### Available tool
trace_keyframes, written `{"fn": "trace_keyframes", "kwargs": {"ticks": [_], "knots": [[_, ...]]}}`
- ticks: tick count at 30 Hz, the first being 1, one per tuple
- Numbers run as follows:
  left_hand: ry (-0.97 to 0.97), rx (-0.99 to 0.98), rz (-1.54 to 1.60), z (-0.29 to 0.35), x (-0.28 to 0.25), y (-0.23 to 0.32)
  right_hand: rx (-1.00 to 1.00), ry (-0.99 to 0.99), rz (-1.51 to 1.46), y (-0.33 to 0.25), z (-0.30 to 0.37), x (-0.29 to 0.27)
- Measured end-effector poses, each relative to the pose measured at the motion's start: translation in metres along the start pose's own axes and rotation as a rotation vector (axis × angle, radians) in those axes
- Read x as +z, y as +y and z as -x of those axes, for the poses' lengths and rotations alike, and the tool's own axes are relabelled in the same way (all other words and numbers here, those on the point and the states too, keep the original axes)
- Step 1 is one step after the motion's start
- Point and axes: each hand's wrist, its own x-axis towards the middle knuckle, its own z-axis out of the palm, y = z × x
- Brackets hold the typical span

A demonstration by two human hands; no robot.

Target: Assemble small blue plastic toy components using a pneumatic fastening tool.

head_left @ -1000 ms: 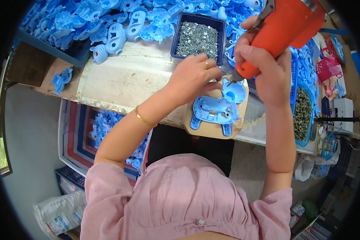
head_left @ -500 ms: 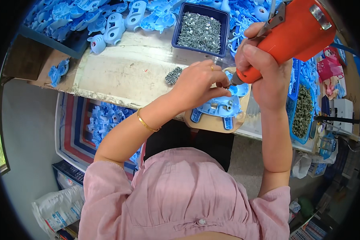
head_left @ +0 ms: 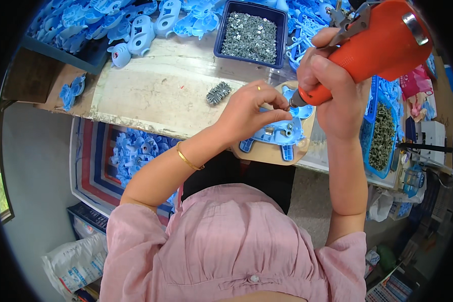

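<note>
My right hand [head_left: 332, 93] is wrapped round an orange power screwdriver [head_left: 387, 43], its tip angled down to the left. My left hand [head_left: 246, 108] has thumb and forefinger pinched right at that tip; whatever is between them is too small to make out. Under both hands lies a light blue plastic toy shell [head_left: 272, 135] with two legs pointing toward me. It rests on a tan board [head_left: 267, 155] at the table's front edge. A small clump of dark metal pieces [head_left: 218, 93] sits just beyond my left wrist.
Behind my hands stands a dark blue bin [head_left: 219, 48] of small metal parts. Blue plastic shells [head_left: 93, 22] are heaped along the back. At the right is a blue basket [head_left: 371, 161] of metal pieces; below left, a striped container [head_left: 88, 161] holds more blue parts.
My left hand has shifted slightly down and left, showing more of the metal clump. The screwdriver's body has moved a little to the right, while its tip stays by my left fingertips.
</note>
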Motion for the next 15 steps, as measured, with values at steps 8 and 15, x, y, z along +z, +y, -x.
{"fn": "trace_keyframes", "kwargs": {"ticks": [8, 15], "knots": [[0.08, 0.189, -0.562, 0.025, -0.007, -0.007, 0.027, 0.054, 0.032, 0.027, 0.015, 0.015], [0.092, 0.134, -0.577, 0.037, -0.007, -0.022, 0.061, 0.016, 0.038, 0.042, 0.023, 0.024]]}}
